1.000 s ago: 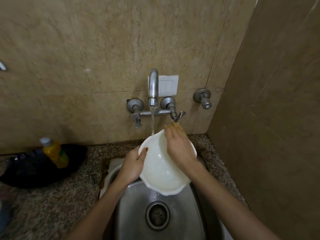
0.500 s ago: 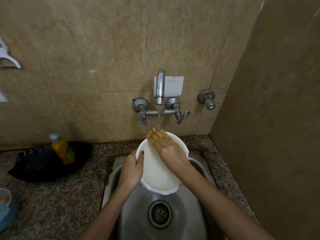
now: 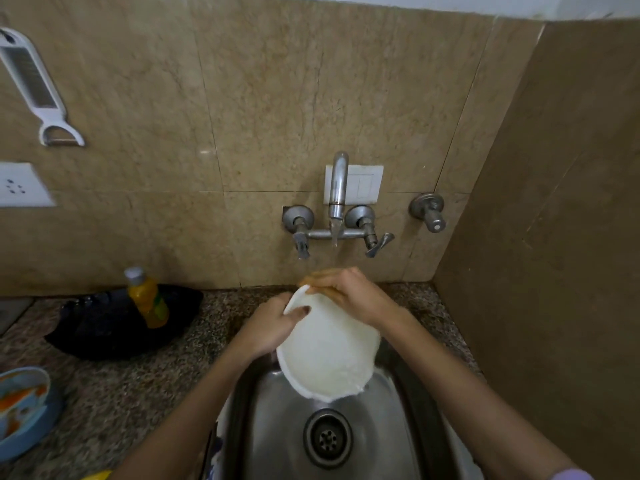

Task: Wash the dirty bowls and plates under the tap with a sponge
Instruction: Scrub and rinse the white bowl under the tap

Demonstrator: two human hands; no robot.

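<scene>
Water runs in a thin stream from the tap (image 3: 338, 188) on the tiled wall, falling toward the fingers of the right hand (image 3: 349, 294). Both hands hold a white bowl (image 3: 327, 351) tilted over the steel sink (image 3: 277, 427), its hollow facing the camera and its lower rim hanging above the drain (image 3: 327, 438). The left hand (image 3: 268, 327) grips the bowl's left rim, thumb pressed on the inside. The right hand lies curled over the top rim, fingers bent down against the edge; whether it pinches the rim or only rubs it is unclear. On the speckled counter (image 3: 104, 403) to the left stands a yellow bottle (image 3: 147, 297) on a black tray (image 3: 117, 327), well apart from the sink. A blue dish (image 3: 24, 410) sits at the left edge of the counter. A white grater (image 3: 34, 84) hangs on the wall.
</scene>
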